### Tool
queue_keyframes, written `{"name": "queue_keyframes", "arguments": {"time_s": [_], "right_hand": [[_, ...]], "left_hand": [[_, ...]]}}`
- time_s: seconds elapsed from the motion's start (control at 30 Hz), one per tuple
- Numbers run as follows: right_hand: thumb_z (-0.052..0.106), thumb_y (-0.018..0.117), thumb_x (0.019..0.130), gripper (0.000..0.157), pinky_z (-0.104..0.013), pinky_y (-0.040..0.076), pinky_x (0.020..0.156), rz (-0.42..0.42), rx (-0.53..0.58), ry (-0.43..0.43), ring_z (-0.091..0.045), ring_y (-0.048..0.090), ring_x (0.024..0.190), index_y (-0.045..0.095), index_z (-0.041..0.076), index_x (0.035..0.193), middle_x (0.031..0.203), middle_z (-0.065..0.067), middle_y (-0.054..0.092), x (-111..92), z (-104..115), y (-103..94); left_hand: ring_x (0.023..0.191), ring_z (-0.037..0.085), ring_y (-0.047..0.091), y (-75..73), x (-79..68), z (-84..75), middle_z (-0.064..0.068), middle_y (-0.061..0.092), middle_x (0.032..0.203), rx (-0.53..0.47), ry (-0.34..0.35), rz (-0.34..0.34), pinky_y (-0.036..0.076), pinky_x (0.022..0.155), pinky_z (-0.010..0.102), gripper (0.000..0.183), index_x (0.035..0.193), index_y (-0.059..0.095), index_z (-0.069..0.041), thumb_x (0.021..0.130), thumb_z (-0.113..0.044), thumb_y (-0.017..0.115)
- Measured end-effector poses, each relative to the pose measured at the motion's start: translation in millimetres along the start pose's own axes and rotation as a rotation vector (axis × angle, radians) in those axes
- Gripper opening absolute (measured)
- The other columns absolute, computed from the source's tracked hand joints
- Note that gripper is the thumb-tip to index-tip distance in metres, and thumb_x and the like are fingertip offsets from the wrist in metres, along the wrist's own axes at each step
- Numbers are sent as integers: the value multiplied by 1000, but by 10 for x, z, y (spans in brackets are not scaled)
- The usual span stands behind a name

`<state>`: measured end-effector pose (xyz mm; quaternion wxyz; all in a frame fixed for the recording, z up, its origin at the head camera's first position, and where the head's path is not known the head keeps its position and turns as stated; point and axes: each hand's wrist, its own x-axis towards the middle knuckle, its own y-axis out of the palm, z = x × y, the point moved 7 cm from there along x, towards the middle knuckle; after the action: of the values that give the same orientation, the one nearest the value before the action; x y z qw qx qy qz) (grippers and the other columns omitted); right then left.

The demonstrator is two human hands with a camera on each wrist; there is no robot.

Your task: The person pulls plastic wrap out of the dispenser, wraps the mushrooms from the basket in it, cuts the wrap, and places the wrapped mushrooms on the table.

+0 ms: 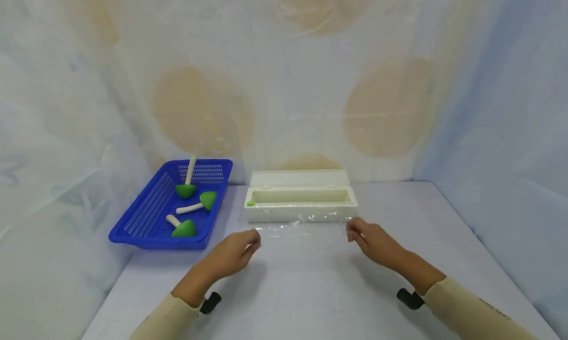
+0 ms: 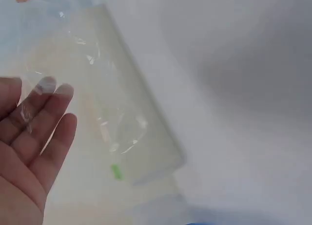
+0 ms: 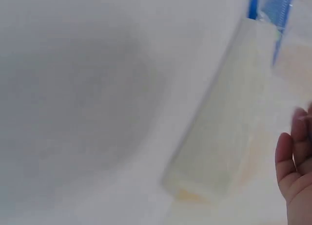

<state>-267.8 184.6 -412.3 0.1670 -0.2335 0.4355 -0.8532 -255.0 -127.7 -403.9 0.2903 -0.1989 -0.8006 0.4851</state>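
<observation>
A clear sheet of cling film [image 1: 301, 227] stretches out over the front of a white dispenser box [image 1: 290, 213], whose lid [image 1: 299, 177] stands raised at the back. At the film's left corner, my left hand [image 1: 232, 253] pinches the edge between thumb and fingers; the film's folds also cross the fingertips in the left wrist view [image 2: 41, 137]. My right hand [image 1: 374, 241] pinches the opposite corner, just in front of the box's right end. A small green slider [image 1: 250, 203] sits at the box's left front edge. The right wrist view catches only part of that hand.
Left of the box stands a blue plastic basket [image 1: 146, 197]. In it lie three mushroom-shaped things with green domes and white stems, one at the front [image 1: 184, 229]. A white cloth covers the table [image 1: 301, 300]; patterned curtains [image 1: 293, 93] enclose its back and sides.
</observation>
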Motion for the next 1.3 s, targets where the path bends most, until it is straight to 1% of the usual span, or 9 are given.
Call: {"name": "queue_keyframes", "arguments": {"time_s": [0.1,0.17,0.33,0.5,0.63,0.9,1.03,1.2,1.3], "right_hand": [[10,41,105,21,-36,49,72,-97,15,13,-20,58,84,52,2,121,94,-3,59,218,1,-251],[12,35,107,31,-40,46,76,-131,-13,-9,-23,54,86,46,-2,133,101,-10,56,416,36,-430],[17,36,107,45,-44,40,78,-94,-128,-41,-27,45,84,30,-1,147,110,-15,45,925,153,-805],[13,41,105,45,-44,42,85,-29,-238,4,-27,47,90,31,1,147,112,-14,44,1297,208,-988],[10,38,105,42,-42,43,83,20,-277,7,-27,48,89,34,-2,145,111,-14,45,1365,265,-1000],[6,42,103,39,-36,44,70,-44,-341,-94,-23,47,73,40,-3,141,104,-13,45,1184,523,-1184],[6,43,103,38,-34,43,67,-46,-370,-117,-22,45,68,41,-3,140,103,-12,44,1174,568,-1238],[6,45,102,37,-33,44,66,-12,-414,-124,-21,48,66,45,-2,139,100,-10,46,1136,629,-1269],[3,46,101,35,-33,44,63,-14,-452,-155,-20,46,62,47,-1,136,96,-10,45,1136,697,-1345]], "left_hand": [[71,9,56,-368,299,-19,-3,63,84,6,13,-104,50,63,27,8,100,60,-9,96,-3,58],[71,13,57,-635,545,-4,1,63,85,47,-9,-128,50,63,28,12,107,60,-6,97,-1,54],[89,25,63,-1207,1093,77,12,67,100,220,-38,-125,51,82,39,24,118,62,1,98,2,50],[96,29,63,-1560,1378,194,16,65,105,254,-33,-197,49,88,42,25,117,62,4,98,6,47],[93,29,63,-1651,1397,238,17,65,102,213,7,-270,50,86,41,25,114,63,5,96,8,47],[74,21,58,-1839,1231,88,11,60,87,62,113,-446,51,68,34,20,108,63,2,100,2,45],[66,17,55,-1918,1199,7,8,58,80,42,140,-438,48,58,31,20,107,62,2,101,0,43],[65,16,57,-1942,1127,-53,6,59,81,59,142,-371,48,57,30,20,109,61,2,101,1,43],[68,17,59,-2022,1112,-147,8,62,83,78,160,-389,50,60,31,18,110,60,0,100,2,46]]}}
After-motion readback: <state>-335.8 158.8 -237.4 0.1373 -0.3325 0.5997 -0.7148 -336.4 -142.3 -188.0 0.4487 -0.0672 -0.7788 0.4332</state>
